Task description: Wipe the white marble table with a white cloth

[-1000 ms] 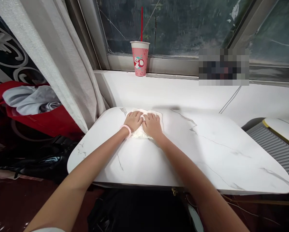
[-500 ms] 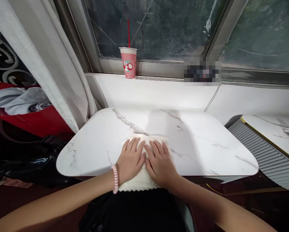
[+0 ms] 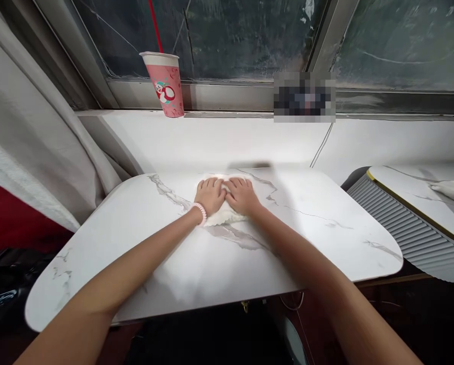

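A cream-white cloth (image 3: 227, 215) with a wavy edge lies near the back of the white marble-patterned table (image 3: 196, 274). My left hand (image 3: 210, 196), a pink coiled band around its wrist, rests flat on the cloth's left part. Beside it, my right hand (image 3: 242, 195) presses flat on the right part. Both hands are open, fingers stretched forward and palms down, with the thumbs nearly meeting. Much of the cloth is hidden beneath them.
A pink paper cup (image 3: 168, 94) with a red straw stands on the window ledge, near a blurred-out dark object (image 3: 305, 97). A grey curtain (image 3: 40, 116) hangs at left. Another marble-topped piece with ribbed sides (image 3: 413, 225) stands at right.
Both hands have slid the cloth away from the front edge toward the back of the table, arms stretching out. The view has shifted closer, and the cup appears further left.
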Tool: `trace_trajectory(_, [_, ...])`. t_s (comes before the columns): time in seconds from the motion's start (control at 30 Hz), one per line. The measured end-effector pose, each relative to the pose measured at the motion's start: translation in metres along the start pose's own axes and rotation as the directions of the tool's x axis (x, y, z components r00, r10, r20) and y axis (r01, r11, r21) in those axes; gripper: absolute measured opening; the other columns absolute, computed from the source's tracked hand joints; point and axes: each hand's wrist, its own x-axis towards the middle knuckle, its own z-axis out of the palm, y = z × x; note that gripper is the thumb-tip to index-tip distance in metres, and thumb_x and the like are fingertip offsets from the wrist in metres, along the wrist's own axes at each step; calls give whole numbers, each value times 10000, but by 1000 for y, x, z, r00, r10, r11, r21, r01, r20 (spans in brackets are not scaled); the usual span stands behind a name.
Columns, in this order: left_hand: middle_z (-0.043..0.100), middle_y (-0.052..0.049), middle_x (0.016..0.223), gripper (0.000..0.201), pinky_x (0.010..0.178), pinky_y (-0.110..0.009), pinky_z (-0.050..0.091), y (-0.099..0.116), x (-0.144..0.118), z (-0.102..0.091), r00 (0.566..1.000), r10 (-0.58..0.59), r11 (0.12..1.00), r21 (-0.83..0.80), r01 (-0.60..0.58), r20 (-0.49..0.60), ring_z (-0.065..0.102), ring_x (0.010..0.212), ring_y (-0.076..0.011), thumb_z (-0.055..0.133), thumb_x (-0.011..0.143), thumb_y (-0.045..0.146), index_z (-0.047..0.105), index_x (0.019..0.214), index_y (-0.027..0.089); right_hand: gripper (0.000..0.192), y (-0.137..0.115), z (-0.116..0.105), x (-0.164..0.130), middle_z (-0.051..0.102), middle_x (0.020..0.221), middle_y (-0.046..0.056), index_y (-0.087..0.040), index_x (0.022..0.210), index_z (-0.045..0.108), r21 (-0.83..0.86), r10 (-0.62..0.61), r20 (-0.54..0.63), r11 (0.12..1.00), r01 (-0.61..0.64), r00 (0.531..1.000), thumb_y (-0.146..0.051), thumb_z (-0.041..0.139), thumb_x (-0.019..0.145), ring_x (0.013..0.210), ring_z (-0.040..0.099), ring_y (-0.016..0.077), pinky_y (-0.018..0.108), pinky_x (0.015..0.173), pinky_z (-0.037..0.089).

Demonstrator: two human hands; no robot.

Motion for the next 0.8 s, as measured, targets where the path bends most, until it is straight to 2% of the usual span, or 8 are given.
trace_trajectory(0.17, [603, -118, 1316, 346, 1124, -450, 306, -7, 52, 15, 998, -48, 998, -49, 49, 31, 493, 1282, -265, 362, 947, 250, 556, 1228, 197, 407, 29, 12, 42, 570, 1362, 100, -197, 1327, 552, 2, 46, -11, 999, -46, 999, -216, 385, 956, 1270, 448, 251, 428, 1082, 265])
trace_trajectory(0.4, [617, -104, 1286, 328, 1114, -453, 318, -9, 82, 27, 998, -58, 995, -79, 59, 20, 514, 1254, -266, 364, 948, 258, 562, 1206, 221, 381, 50, 22, 66, 595, 1327, 87, -207, 1288, 565, 21, 87, -44, 996, -86, 995, -207, 365, 963, 1245, 470, 231, 405, 1073, 281])
trace_trajectory(0.6, [600, -130, 1319, 364, 1128, -461, 297, -4, 80, 28, 998, -64, 997, -33, 64, 4, 497, 1281, -274, 327, 969, 246, 543, 1256, 188, 372, 51, 24, 64, 596, 1330, 96, -200, 1266, 580, 31, 88, -77, 996, -86, 993, -192, 372, 957, 1234, 482, 235, 410, 1078, 281])
trace_trajectory(0.8, [593, -144, 1320, 370, 1129, -478, 300, 21, 48, 22, 998, -66, 998, -2, 66, -9, 498, 1278, -286, 335, 968, 240, 541, 1268, 173, 396, 49, 10, 30, 572, 1379, 105, -181, 1301, 573, 58, 58, -42, 997, -55, 997, -190, 368, 963, 1298, 446, 232, 407, 1102, 262])
